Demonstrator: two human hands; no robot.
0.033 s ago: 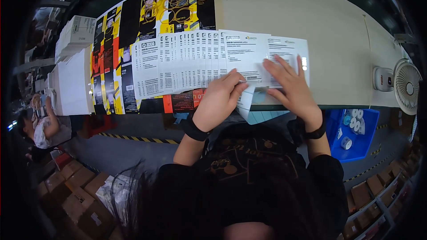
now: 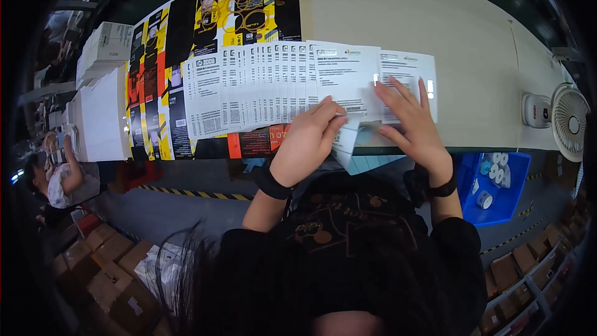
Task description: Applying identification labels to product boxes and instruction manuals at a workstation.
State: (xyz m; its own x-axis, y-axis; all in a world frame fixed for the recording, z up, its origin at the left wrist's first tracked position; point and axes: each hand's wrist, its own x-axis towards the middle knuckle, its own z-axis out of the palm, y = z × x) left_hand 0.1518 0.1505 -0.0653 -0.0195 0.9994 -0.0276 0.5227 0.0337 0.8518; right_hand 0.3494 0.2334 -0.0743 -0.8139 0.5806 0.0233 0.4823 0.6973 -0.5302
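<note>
A long overlapping row of printed white leaflets (image 2: pixel 249 87) lies across the table. At its right end is a wider leaflet (image 2: pixel 348 74), partly covering another white leaflet (image 2: pixel 404 65). My right hand (image 2: pixel 410 115) rests on that last one, fingers spread and flat. Just left of it, my left hand (image 2: pixel 308 140) pinches the edge of a bent sheet (image 2: pixel 343 143), printed white with a light blue part. The sheet tilts down over the near table edge. Below it, light blue sheets (image 2: pixel 373 163) stick out past the edge; what holds them is hidden.
Rubber bands (image 2: pixel 252 0) lie on black and yellow printed sheets (image 2: pixel 180 31). At the left are stacks of white paper (image 2: pixel 102 112). A white fan (image 2: pixel 569 121) stands at the right. Below the table hangs a blue bin (image 2: pixel 497 205) with white rolls. A person (image 2: pixel 62 177) works at far left.
My right hand has shifted slightly to the right, and the rightmost leaflet has slid with it. The left hand keeps its pinch on the bent sheet, nearly still.
</note>
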